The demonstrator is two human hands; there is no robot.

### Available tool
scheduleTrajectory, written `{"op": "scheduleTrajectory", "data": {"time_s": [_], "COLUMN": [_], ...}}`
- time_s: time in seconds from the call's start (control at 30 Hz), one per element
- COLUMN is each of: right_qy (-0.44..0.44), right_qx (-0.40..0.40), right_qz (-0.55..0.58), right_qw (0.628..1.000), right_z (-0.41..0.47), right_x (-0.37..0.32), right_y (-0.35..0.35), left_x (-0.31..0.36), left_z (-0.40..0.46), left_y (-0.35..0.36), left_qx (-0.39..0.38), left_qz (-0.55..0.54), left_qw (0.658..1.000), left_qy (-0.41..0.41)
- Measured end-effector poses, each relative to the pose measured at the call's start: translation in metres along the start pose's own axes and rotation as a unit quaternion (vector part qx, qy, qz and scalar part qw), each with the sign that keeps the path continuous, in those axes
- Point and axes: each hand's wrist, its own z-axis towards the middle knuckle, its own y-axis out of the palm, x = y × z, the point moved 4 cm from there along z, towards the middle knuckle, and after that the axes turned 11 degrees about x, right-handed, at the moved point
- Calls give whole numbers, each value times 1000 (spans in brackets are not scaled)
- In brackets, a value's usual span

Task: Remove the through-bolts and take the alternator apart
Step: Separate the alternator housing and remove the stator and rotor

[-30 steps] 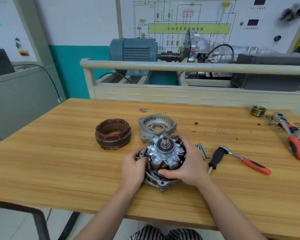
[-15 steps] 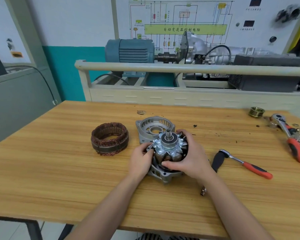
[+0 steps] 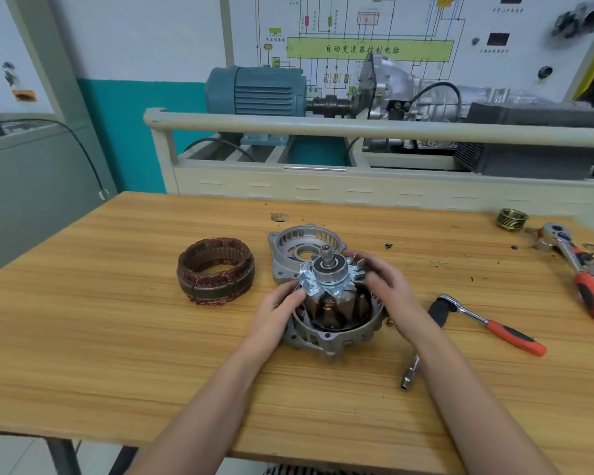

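Both hands grip the rotor (image 3: 330,289), which stands upright with its threaded shaft pointing up, its lower part down inside the rear housing (image 3: 326,337) on the wooden table (image 3: 117,337). The left hand (image 3: 276,310) curls its fingers against the rotor's left side at the fan blades; the right hand (image 3: 388,286) wraps round the right side, fingers over the top edge of the blades. Just beyond the hands lies the front housing (image 3: 288,248), open side up and partly hidden by the rotor. Left of the left hand, apart from it, sits the copper-wound stator (image 3: 216,270). Right of the right hand lies a ratchet (image 3: 487,323) with a red handle, and near the right forearm a small extension bar (image 3: 410,373)
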Motion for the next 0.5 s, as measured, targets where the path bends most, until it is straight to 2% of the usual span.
{"op": "scheduleTrajectory", "data": {"time_s": [0.17,0.23,0.3,0.37,0.5], "right_qy": [83,105,138,147,125], "right_qx": [73,89,122,154,174], "right_qz": [30,23,30,60,126], "right_qw": [993,990,982,975,969], "right_z": [1,2,1,-2,-7], "right_x": [8,13,19,25,25], "right_y": [1,-1,-5,-8,-11], "left_x": [2,4,7,9,16], "left_z": [-9,-14,-17,-18,-15], "left_y": [2,6,10,12,17], "left_qx": [-106,-140,-136,-96,-77], "left_qz": [93,118,184,227,221], "left_qw": [989,978,958,946,941], "left_qy": [48,102,173,212,244]}}
